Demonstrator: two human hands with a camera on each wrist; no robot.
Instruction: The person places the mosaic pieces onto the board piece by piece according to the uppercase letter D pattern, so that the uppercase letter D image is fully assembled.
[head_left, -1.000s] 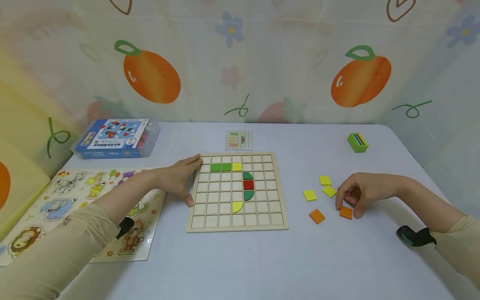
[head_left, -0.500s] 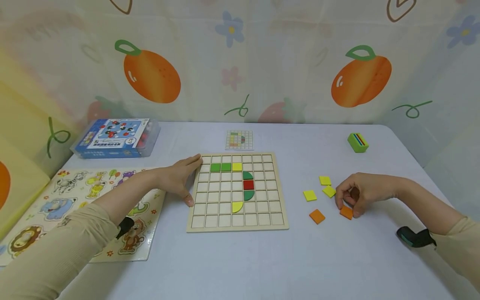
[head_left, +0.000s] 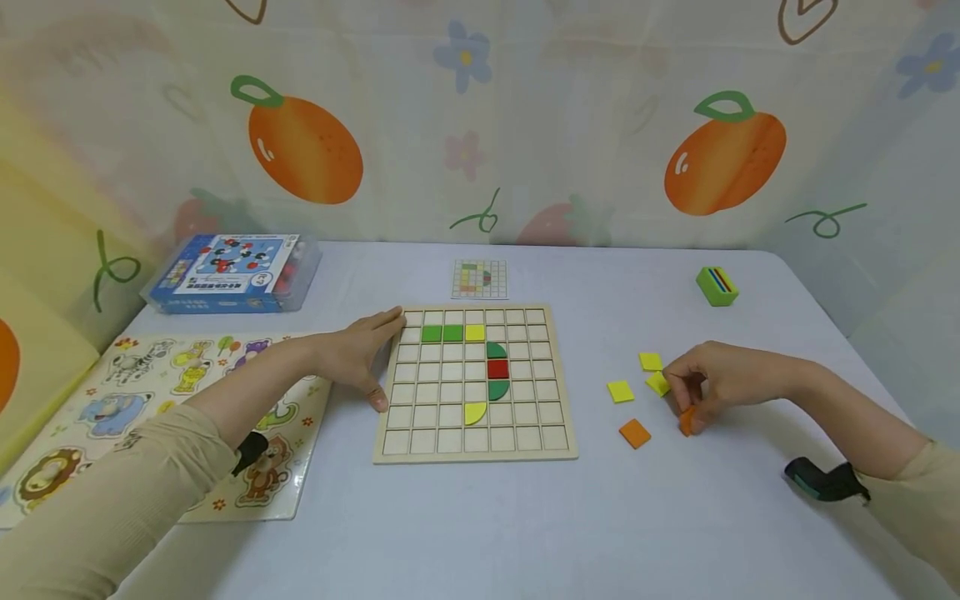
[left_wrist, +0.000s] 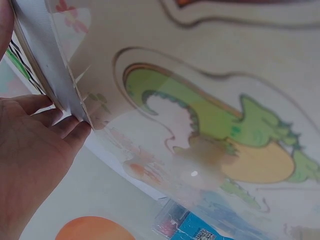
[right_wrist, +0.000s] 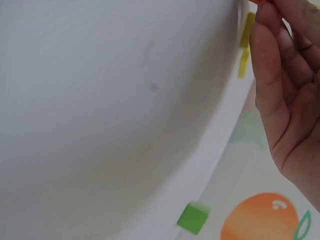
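With thumb and fingertips my right hand (head_left: 727,379) pinches an orange square tile (head_left: 687,422), which stands tilted on edge; only a sliver of it shows in the right wrist view. Nearby lie a second orange tile (head_left: 635,433) and three yellow square tiles (head_left: 620,391). My left hand (head_left: 354,354), thumb and fingers spread, rests against the left edge of a wooden grid board (head_left: 476,457). Set in the board are two green squares (head_left: 442,333), a yellow square (head_left: 475,332), a red square (head_left: 497,368), two dark green quarter-round pieces (head_left: 498,390) and a yellow one (head_left: 474,413).
A small pattern card (head_left: 480,279) lies behind the board. At the back right sits a green block stack (head_left: 717,287) with coloured stripes. An animal picture board (head_left: 168,467) lies under my left forearm, and a clear box with a blue label (head_left: 225,275) stands behind it.
The orange tile in my right hand has gone from nearly flat on the table to tilted on edge. My right hand has shifted slightly left; my left hand stays on the board.
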